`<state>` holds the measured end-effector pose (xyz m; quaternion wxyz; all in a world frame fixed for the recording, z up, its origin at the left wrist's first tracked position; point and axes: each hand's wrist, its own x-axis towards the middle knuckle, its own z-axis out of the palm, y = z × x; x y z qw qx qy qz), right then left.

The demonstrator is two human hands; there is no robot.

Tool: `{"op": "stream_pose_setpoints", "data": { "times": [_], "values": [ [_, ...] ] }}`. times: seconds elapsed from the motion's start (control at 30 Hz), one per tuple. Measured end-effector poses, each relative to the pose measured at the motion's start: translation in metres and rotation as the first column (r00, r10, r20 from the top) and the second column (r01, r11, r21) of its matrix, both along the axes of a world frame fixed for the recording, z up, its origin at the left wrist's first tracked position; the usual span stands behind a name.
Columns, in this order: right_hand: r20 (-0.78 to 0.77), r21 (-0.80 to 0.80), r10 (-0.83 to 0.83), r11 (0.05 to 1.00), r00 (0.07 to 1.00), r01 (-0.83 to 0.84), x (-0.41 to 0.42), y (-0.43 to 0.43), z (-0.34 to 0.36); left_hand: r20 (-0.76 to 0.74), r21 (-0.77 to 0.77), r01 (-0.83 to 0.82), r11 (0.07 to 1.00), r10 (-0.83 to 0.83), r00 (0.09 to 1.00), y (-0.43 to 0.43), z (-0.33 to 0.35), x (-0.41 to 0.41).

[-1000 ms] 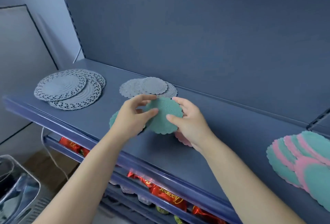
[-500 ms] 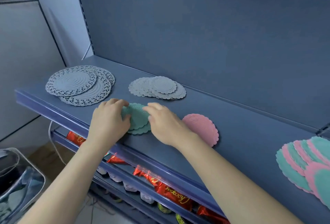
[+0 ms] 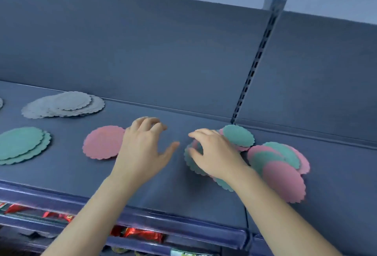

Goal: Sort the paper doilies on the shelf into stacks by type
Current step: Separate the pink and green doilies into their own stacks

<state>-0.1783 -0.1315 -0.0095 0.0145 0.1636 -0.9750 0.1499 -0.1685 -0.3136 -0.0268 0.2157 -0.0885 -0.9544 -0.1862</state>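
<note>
- While the right hand (image 3: 216, 153) lies on the left edge of the mixed pile (image 3: 275, 162), its fingers (image 3: 195, 134) curl down over a green doily (image 3: 190, 160) and the thumb sits at that doily's left rim; whether paper is already nipped between them I cannot tell, but the pose looks like a peel of the top sheet.
- Hovering just left of it, the left hand (image 3: 142, 149) is spread and empty, fingers slightly bent, thumb pointing toward the right hand. I judge it is placed there to receive or steady whatever the right hand lifts.
- Pink and green doilies in the mixed pile overlap loosely like fallen cards, some green over pink, some pink over green. A large pink one (image 3: 283, 182) lies nearest on the right. This heap is the unsorted part of the task.
- Left of the left hand, partly hidden by it, a single pink doily (image 3: 102, 142) lies flat, likely the start of a pink stack.
- Further left, a green stack (image 3: 22, 145) holds at least two sheets, slightly offset.
- Far left, near the back panel, grey doilies (image 3: 63, 104) form their own fanned stack.
- All of this rests on the blue shelf (image 3: 173, 190); sorted groups sit apart to the left, so colours stay distinct.
</note>
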Motion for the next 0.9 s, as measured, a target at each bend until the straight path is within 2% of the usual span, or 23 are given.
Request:
{"op": "stream_pose_setpoints", "data": {
  "times": [0.07,0.13,0.2,0.23,0.27,0.33,0.47,0.63,0.9],
  "values": [
    [-0.001,0.054,-0.024,0.998,1.0,0.024,0.002,0.058,-0.004,-0.013,-0.011,0.061,0.998,-0.061,0.998,0.064,-0.009,0.006],
    [0.036,0.156,-0.035,0.987,0.999,0.029,0.0,0.116,-0.013,0.076,-0.06,0.079,0.995,-0.075,0.994,0.131,-0.017,0.015],
    [0.104,0.247,-0.023,0.969,0.994,-0.003,-0.001,0.169,-0.027,0.254,-0.155,-0.041,0.987,0.08,0.964,0.185,-0.028,0.019],
    [0.129,0.256,-0.006,0.966,0.992,-0.027,-0.002,0.191,-0.034,0.356,-0.179,-0.147,0.973,0.203,0.912,0.201,-0.03,0.016],
    [0.141,0.235,0.021,0.971,0.99,-0.054,-0.003,0.208,-0.04,0.432,-0.176,-0.257,0.95,0.309,0.847,0.211,-0.03,0.01],
    [0.142,0.16,0.091,0.981,0.986,-0.113,-0.003,0.228,-0.048,0.499,-0.126,-0.414,0.901,0.418,0.759,0.213,-0.026,-0.001],
    [0.131,0.124,0.157,0.977,0.979,-0.173,-0.003,0.24,-0.052,0.55,-0.141,-0.462,0.875,0.458,0.699,0.215,-0.023,-0.008],
    [0.088,0.115,0.171,0.977,0.981,-0.18,0.005,0.261,-0.055,0.493,-0.225,-0.431,0.874,0.484,0.723,0.244,-0.029,0.009],
    [0.014,0.158,0.123,0.98,0.992,-0.124,0.02,0.321,-0.056,0.501,-0.225,-0.378,0.898,0.44,0.745,0.311,-0.037,0.049]
  ]
}}
